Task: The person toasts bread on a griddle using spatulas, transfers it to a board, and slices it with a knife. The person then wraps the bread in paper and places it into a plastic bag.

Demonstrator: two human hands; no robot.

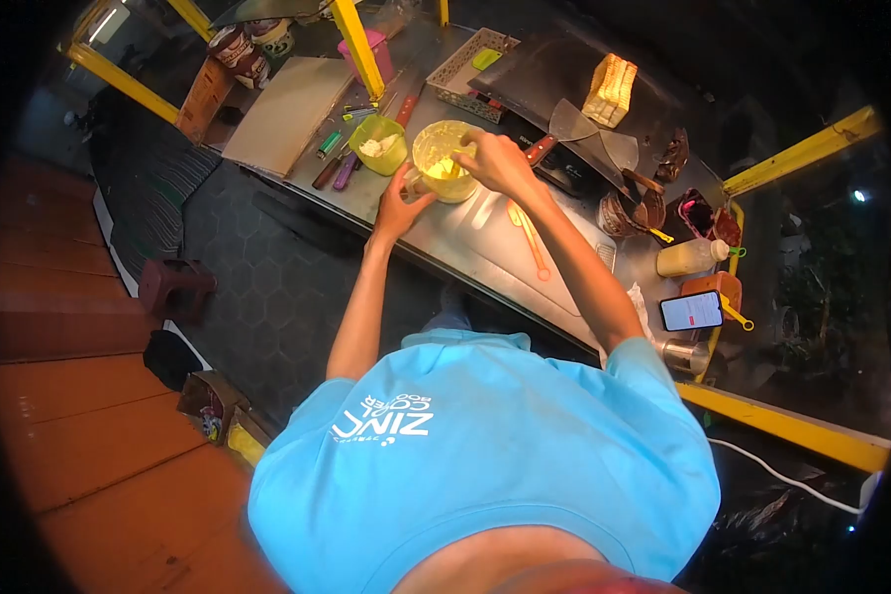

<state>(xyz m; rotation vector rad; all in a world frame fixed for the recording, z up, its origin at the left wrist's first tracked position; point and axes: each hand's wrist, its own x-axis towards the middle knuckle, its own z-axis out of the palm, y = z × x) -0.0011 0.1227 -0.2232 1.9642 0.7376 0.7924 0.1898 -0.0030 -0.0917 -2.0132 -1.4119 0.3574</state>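
Note:
A see-through plastic jug [434, 139] with yellow stuff inside stands near the counter's front edge. My left hand [400, 210] is at its near left side, with the thumb and fingers curled around what looks like its handle. Over the jug's right rim, my right hand [500, 161] reaches in with bent fingers pressed together; what they hold, if anything, is hidden. Left of the jug is a yellow-green tub [390, 163] with pale lumps in it. A yellow-orange utensil [531, 243] lies flat on the counter below my right forearm.
Behind the jug, a dark griddle [549, 74] carries a browned loaf-like block [610, 91] and wide metal scrapers [572, 123]. To the right are a bottle [685, 259] and a phone [692, 312]. A purple-handled tool [346, 171] lies left. Yellow posts [357, 49] frame the counter.

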